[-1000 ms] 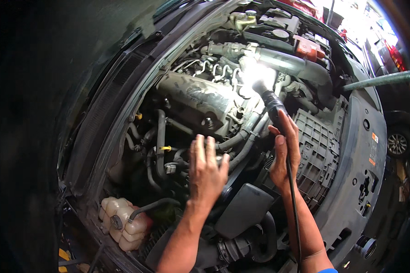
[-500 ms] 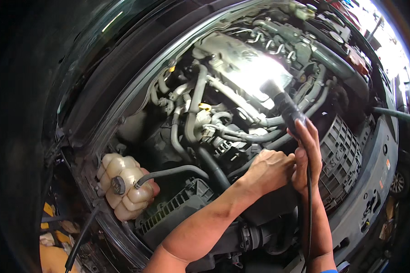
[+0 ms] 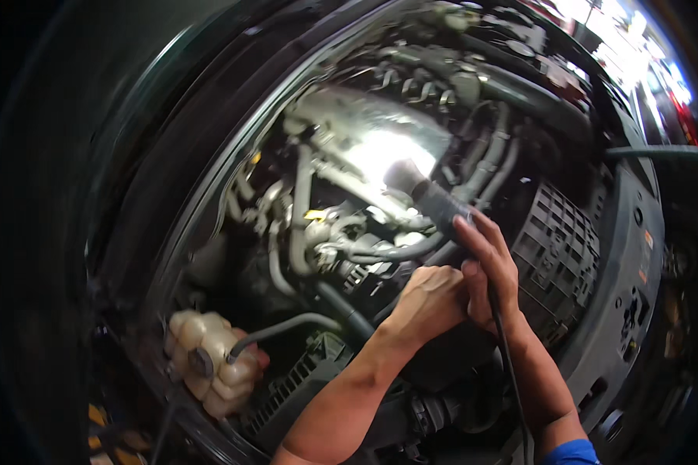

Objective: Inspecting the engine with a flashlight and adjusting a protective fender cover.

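your right hand (image 3: 492, 271), clamped on the lamp (image 3: 446, 209), now lights the cover (image 3: 419, 128). your left hand (image 3: 429, 301) meets it, hold unclear.

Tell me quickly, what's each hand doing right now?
Left hand: curled closed; whether it holds anything cannot be told.
Right hand: holding the corded lamp.

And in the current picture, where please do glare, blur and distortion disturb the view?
Head view: the hand lamp throws an overexposed white patch on the silvery cover; head view: the pale reservoir looks soft, perhaps from motion blur; head view, too: fisheye distortion bows the grey front panel, and the left edge is nearly black.
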Demonstrator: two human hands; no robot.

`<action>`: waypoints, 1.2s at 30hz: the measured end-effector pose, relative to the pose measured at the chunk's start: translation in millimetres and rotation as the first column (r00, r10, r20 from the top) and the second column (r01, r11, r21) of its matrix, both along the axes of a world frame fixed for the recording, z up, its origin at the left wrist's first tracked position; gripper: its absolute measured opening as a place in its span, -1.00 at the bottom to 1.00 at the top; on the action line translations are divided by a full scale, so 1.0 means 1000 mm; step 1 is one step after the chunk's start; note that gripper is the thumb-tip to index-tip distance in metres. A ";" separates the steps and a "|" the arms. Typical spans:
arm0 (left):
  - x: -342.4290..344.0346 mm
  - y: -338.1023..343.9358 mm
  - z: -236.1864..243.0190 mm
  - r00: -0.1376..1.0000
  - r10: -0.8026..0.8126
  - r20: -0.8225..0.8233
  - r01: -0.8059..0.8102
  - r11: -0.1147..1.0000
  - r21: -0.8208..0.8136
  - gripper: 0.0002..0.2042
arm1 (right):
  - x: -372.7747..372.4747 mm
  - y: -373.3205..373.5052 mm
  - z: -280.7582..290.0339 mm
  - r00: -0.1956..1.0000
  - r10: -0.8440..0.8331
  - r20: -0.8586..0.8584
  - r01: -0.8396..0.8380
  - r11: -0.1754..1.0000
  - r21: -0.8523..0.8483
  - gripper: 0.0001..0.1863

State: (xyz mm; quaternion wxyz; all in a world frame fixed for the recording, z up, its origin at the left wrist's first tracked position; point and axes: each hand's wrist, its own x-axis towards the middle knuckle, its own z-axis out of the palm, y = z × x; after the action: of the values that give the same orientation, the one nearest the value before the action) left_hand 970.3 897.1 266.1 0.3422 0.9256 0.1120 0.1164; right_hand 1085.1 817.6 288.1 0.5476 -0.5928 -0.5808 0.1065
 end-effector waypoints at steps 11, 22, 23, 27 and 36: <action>0.013 -0.010 0.014 0.988 0.087 -0.128 -0.078 0.994 0.074 -0.81 | 0.085 -0.012 -0.005 0.851 -0.508 -0.134 0.522 0.846 0.108 -0.50; 0.016 -0.009 0.023 0.982 0.096 -0.166 -0.090 0.995 0.042 -0.81 | 0.095 -0.015 -0.004 0.887 -0.456 -0.078 0.462 0.874 0.151 -0.50; 0.016 -0.009 0.024 0.977 0.086 -0.195 -0.083 0.996 0.023 -0.80 | 0.096 -0.015 -0.004 0.891 -0.438 -0.123 0.453 0.878 0.154 -0.50; 0.018 -0.010 0.026 0.976 0.099 -0.194 -0.094 0.995 0.035 -0.79 | 0.098 -0.016 -0.006 0.877 -0.458 -0.144 0.475 0.870 0.129 -0.48; 0.019 -0.011 0.026 0.981 0.098 -0.167 -0.093 0.995 0.041 -0.79 | 0.100 -0.012 -0.005 0.798 -0.593 -0.110 0.601 0.796 0.071 -0.52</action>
State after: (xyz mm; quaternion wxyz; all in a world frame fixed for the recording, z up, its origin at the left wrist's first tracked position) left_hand 989.3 886.0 292.1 0.3104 0.9312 0.1828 0.0559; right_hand 1185.6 805.2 283.2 0.6060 -0.7121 -0.3459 -0.0773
